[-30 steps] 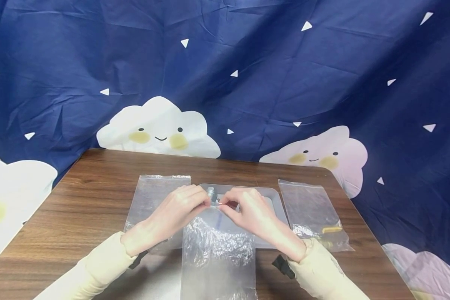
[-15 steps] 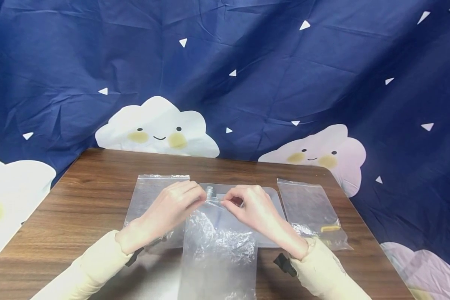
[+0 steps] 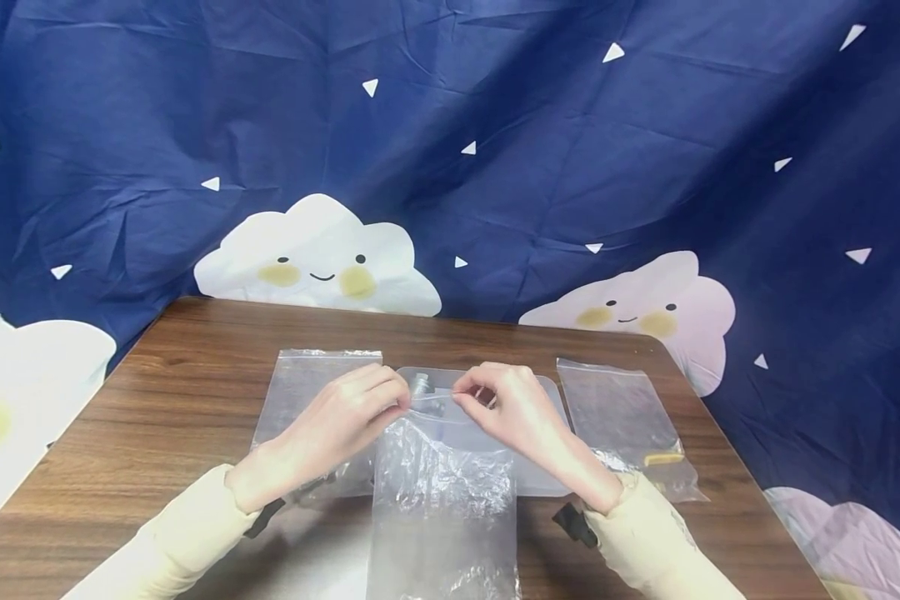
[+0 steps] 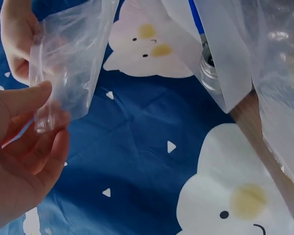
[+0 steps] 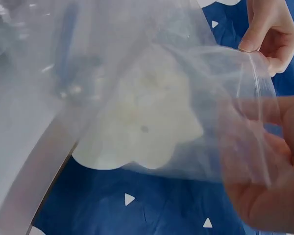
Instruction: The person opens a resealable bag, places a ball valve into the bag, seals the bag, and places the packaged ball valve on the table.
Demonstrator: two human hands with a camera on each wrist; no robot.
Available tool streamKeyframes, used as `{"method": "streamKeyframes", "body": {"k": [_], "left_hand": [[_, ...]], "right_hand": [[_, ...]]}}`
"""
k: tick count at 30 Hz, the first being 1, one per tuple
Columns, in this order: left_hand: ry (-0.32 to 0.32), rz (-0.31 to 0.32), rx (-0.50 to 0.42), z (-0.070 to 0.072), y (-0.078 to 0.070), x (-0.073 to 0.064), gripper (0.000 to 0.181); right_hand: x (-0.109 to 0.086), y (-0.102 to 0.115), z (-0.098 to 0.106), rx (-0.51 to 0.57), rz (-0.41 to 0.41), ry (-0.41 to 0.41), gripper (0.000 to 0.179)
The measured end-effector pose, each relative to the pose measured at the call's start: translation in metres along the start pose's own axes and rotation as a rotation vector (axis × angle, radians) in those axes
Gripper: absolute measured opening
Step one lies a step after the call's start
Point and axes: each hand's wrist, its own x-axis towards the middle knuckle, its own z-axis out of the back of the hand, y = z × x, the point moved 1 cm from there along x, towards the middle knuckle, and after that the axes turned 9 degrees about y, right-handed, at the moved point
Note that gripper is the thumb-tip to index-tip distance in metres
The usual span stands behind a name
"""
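Note:
A clear zip bag [image 3: 446, 517] hangs between my two hands, its body draping toward me over the front of a pale tray [image 3: 555, 400]. My left hand [image 3: 348, 408] pinches the left corner of the bag's mouth between thumb and fingers. At the opposite corner, my right hand [image 3: 510, 408] pinches the edge. The two edges of the mouth stand a little apart. Inside the tray, behind the bag, lies a silvery ribbed metal piece [image 4: 209, 76] beside a blue strip [image 4: 196, 17]; the bag and hands hide the rest of the tray's contents.
Another clear zip bag [image 3: 300, 383] lies flat left of the tray. Right of it lies a further zip bag [image 3: 615, 408] with a yellow strip [image 3: 663, 458] inside. The wooden table [image 3: 157, 400] meets a blue curtain [image 3: 495, 83] at the back.
My hands have drawn apart, the right one moving right and slightly up, the left one slightly left. The bag's mouth is now stretched wider between them.

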Motion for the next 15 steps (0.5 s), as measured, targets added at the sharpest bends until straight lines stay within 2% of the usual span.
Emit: {"method": "streamKeyframes", "body": {"k": [4, 8, 11, 15], "left_hand": [[-0.001, 0.049, -0.01, 0.001, 0.003, -0.002, 0.022], [0.008, 0.059, -0.021, 0.002, 0.005, -0.005, 0.024], [0.014, 0.046, -0.008, 0.002, 0.006, -0.006, 0.022], [0.02, 0.031, 0.013, 0.001, 0.006, -0.007, 0.021]], "right_hand": [[-0.003, -0.004, 0.003, 0.048, 0.178, 0.062, 0.021], [-0.006, -0.006, 0.008, -0.019, 0.304, 0.12, 0.024], [-0.007, -0.005, 0.011, -0.117, 0.294, 0.151, 0.022], [-0.01, -0.003, 0.014, -0.175, 0.214, 0.198, 0.02]]}}
